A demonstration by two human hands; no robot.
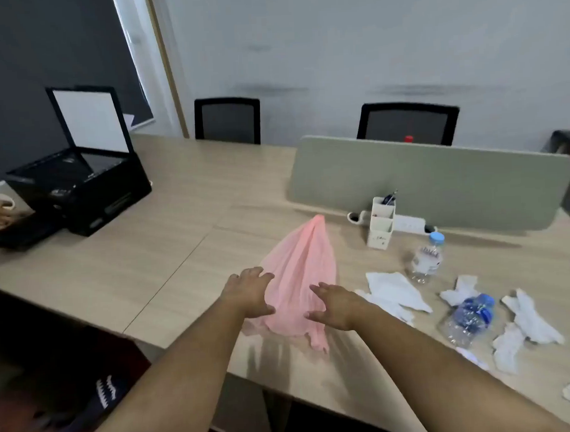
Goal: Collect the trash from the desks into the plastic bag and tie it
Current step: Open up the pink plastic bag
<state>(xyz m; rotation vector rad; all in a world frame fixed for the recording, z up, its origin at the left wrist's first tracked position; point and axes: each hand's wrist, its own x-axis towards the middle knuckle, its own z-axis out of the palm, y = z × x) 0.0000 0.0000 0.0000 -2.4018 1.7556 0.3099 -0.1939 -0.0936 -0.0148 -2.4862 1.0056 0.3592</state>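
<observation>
A thin pink plastic bag point(299, 274) lies flat on the wooden desk point(168, 260), its narrow end pointing away from me. My left hand point(249, 292) hovers open over the bag's left edge, fingers spread. My right hand point(333, 306) is open over the bag's right side near its mouth. To the right lie crumpled white tissues point(396, 292), an upright clear water bottle point(426, 258), a crushed bottle with a blue label point(469, 318) and more white tissues point(533, 316).
A black printer point(80, 189) with its lid raised stands at the far left. A grey-green divider point(432, 180) crosses the back right, with a white pen holder point(380, 223) and power strip before it. Two black chairs point(227, 120) stand behind the desk.
</observation>
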